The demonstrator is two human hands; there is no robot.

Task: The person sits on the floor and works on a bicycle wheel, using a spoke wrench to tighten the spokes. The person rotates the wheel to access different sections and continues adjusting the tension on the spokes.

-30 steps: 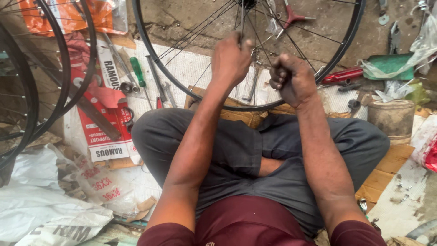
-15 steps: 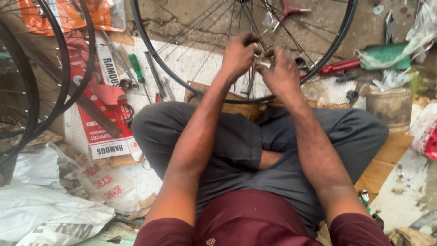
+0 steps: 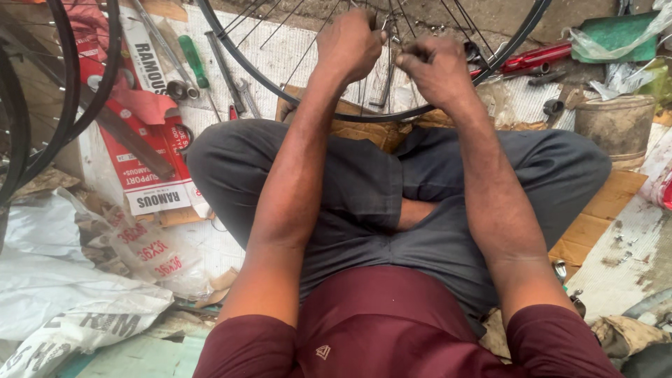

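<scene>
- The wheel stands upright in front of my crossed legs, its rim arcing just past my knees.
- My left hand is curled tight inside the wheel, pinching what looks like a spoke; I cannot tell exactly what the fingers hold.
- My right hand is fisted just beside it, also inside the wheel, closed around something small that is hidden from view.
- Left of the wheel, a green screwdriver and spanners lie on the floor; right of it are a red tool and a tin pot.
- Risk, as I judge it: nothing but my hands steadies the wheel, so a hard twist could roll it off my legs.
- Thin spokes cross close around my knuckles; a slip could pinch or scrape a finger.
- A small part dropped here would likely vanish into the litter under the wheel.
</scene>
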